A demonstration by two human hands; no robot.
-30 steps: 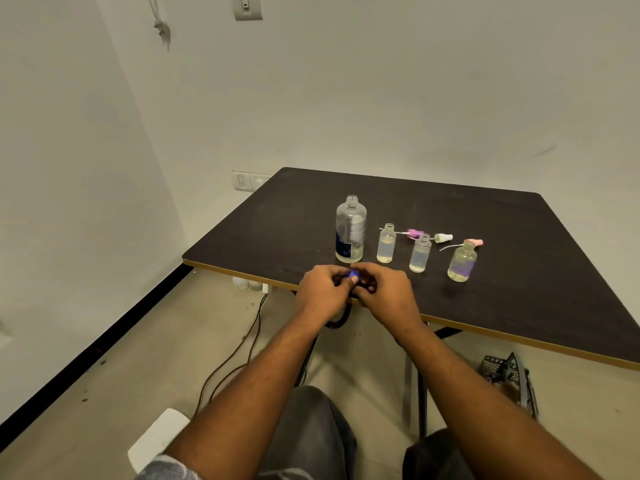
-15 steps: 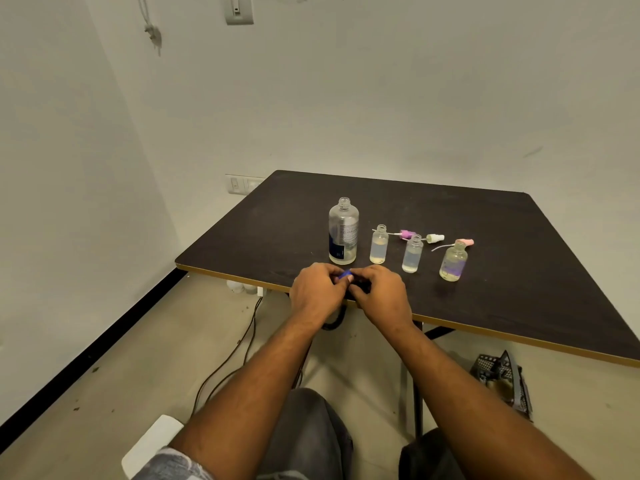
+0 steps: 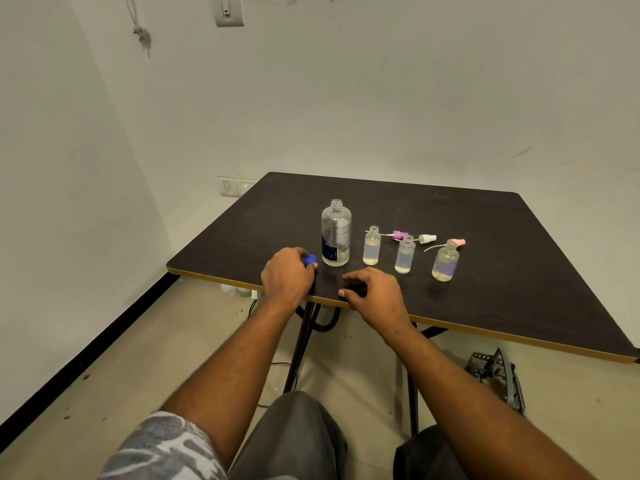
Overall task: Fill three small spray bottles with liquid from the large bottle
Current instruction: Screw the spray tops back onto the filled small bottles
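Near the table (image 3: 519, 271) front edge, left hand (image 3: 287, 275) fingers pinch a blue cap (image 3: 310, 259) just beside the uncapped large bottle (image 3: 336, 233), probably kept close for recapping. Right hand (image 3: 375, 292) rests with fingers loosely curled; can't tell if holding anything. 3 small bottles (image 3: 404, 254) stand open mid-table, part-filled, spray heads (image 3: 427, 239) lying behind.

Single head-worn view (wide-angle) looked forward, downward over surface (image 3: 502, 299); near edge close, far edge toward wall (image 3: 381, 98).
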